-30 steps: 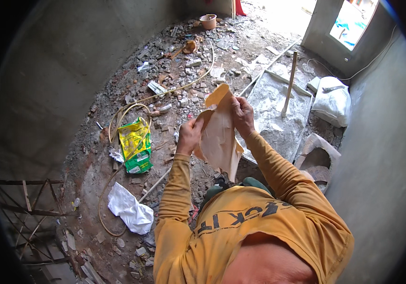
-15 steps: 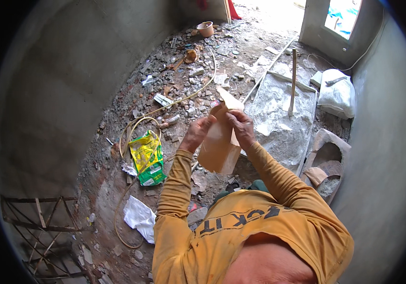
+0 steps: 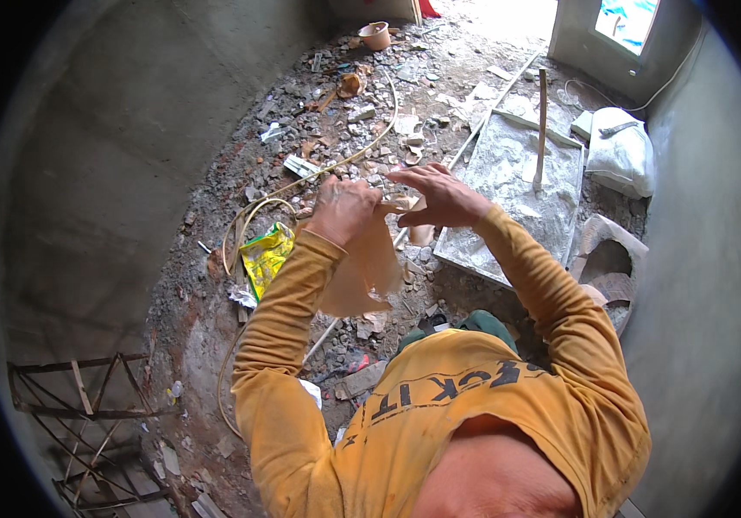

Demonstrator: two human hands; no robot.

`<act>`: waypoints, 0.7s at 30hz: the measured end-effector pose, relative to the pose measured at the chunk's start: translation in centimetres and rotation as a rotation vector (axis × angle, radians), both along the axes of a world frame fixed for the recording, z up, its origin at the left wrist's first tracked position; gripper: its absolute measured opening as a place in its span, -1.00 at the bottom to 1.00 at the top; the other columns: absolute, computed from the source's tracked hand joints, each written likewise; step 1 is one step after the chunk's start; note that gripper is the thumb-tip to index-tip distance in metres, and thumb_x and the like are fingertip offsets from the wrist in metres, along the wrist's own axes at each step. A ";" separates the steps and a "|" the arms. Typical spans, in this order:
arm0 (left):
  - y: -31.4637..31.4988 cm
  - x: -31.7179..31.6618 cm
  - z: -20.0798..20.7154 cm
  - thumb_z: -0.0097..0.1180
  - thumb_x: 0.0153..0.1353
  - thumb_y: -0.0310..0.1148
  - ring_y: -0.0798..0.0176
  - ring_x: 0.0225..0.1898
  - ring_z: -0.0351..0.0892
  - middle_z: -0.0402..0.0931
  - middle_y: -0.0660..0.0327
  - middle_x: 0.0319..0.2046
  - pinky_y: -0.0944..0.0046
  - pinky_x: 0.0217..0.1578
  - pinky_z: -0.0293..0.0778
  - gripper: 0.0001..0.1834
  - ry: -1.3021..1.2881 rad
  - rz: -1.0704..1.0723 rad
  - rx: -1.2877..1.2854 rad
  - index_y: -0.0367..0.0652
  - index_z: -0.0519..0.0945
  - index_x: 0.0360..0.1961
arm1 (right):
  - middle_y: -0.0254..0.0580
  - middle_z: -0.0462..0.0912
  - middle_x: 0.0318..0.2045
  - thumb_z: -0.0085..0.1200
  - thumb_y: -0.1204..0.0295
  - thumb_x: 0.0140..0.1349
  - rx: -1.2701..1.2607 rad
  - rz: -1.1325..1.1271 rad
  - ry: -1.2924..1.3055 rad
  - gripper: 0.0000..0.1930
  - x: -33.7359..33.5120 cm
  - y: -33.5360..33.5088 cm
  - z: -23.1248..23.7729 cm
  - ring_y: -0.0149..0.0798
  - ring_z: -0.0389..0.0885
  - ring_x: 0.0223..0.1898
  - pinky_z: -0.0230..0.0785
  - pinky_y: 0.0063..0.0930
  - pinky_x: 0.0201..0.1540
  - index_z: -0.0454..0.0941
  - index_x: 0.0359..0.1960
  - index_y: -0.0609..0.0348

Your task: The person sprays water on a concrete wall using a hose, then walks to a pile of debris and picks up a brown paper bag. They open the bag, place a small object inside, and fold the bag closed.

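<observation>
Both hands are raised in front of the chest over a rubble-strewn concrete floor (image 3: 215, 285). The left hand (image 3: 342, 210) has its fingers curled closed around the top edge of a thin tan paper-like sheet (image 3: 363, 268), which hangs down from the grip. The right hand (image 3: 439, 194) pinches the same top edge between thumb and forefingers; the remaining fingers are extended. A yellow-and-green plastic packet (image 3: 265, 255) lies on the floor left of the sheet. A grey mortar-filled flat tray (image 3: 517, 186) with an upright wooden stick (image 3: 542, 129) lies to the right.
</observation>
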State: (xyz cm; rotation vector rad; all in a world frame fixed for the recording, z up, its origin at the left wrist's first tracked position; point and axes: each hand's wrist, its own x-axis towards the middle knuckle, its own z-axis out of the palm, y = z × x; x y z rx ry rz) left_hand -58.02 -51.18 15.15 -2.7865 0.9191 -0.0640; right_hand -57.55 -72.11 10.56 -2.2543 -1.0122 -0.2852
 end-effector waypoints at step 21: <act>1.9 4.3 -3.6 -0.04 0.09 -0.29 -0.03 -0.21 0.58 0.58 -0.02 -0.27 0.11 -0.15 0.48 -0.73 0.182 0.461 -0.719 -0.04 0.58 -0.19 | -0.16 0.53 -0.28 0.02 0.26 0.13 0.182 -0.387 0.132 -0.78 2.6 6.5 -5.1 -0.06 0.56 -0.23 0.40 -0.22 -0.17 0.52 -0.21 -0.01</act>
